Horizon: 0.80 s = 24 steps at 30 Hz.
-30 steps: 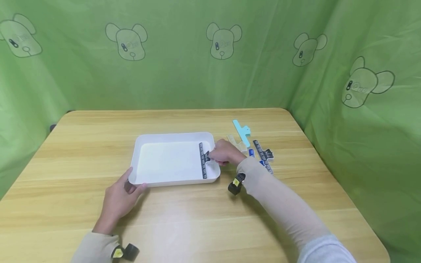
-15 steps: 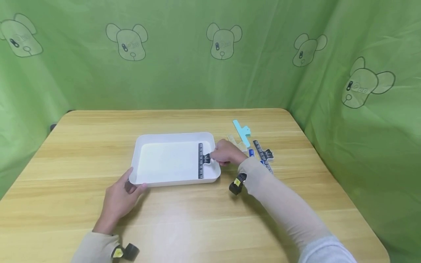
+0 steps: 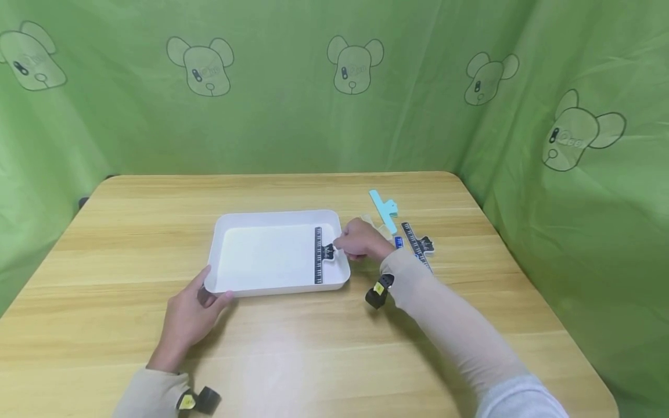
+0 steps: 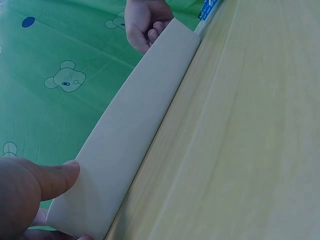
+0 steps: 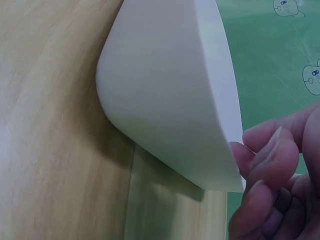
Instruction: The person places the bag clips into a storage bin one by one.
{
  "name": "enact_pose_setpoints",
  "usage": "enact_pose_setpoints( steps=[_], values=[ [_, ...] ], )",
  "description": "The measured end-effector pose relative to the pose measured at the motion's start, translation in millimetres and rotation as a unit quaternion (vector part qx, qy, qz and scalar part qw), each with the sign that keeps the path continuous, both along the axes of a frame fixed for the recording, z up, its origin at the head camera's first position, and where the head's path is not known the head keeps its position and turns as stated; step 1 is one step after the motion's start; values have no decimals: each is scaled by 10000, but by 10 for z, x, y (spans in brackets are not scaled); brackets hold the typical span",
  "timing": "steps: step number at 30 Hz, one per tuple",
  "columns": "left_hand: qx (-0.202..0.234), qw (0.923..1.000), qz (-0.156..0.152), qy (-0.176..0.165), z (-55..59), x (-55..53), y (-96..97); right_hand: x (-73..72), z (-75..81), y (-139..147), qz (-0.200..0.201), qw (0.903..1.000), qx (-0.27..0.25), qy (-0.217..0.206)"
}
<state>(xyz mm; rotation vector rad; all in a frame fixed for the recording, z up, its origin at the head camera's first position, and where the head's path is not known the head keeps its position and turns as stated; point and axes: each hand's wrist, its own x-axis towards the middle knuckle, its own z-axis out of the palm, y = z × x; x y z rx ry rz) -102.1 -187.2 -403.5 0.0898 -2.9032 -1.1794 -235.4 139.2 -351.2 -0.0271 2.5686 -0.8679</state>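
Observation:
A white tray (image 3: 272,255) stands on the wooden table. My left hand (image 3: 189,316) holds its near left corner, thumb on the near wall, as the left wrist view also shows. Inside the tray, along the right end, lies a long black clip (image 3: 318,255) with a piano-key pattern and a cat-shaped black grip. My right hand (image 3: 362,239) reaches over the right rim, its thumb and index fingertips at the edge of that grip. In the right wrist view those fingertips are close together beside the tray wall (image 5: 160,85), which hides the clip.
To the right of the tray lie a light blue clip (image 3: 384,211), a second black piano-key clip (image 3: 415,241), a blue clip (image 3: 399,242) and a cream clip (image 3: 385,231), the last two partly hidden. A green curtain (image 3: 292,133) surrounds the table (image 3: 292,360).
The black clip in the tray has turned from slightly slanted to straight, parallel with the tray's right end. My right hand has shifted slightly right; the left hand stays put.

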Motion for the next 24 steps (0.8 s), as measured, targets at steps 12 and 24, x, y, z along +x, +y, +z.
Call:
enact_pose_setpoints(
  steps=[12, 24],
  values=[
    [2, 10000, -12, 42, -13, -4, -9, -24, 27, 56, -17, 9994, -356, -4],
    [-12, 10000, -6, -9, 3, -1, -9, -47, 89, 188, -478, 9911, -1195, -349]
  ],
)
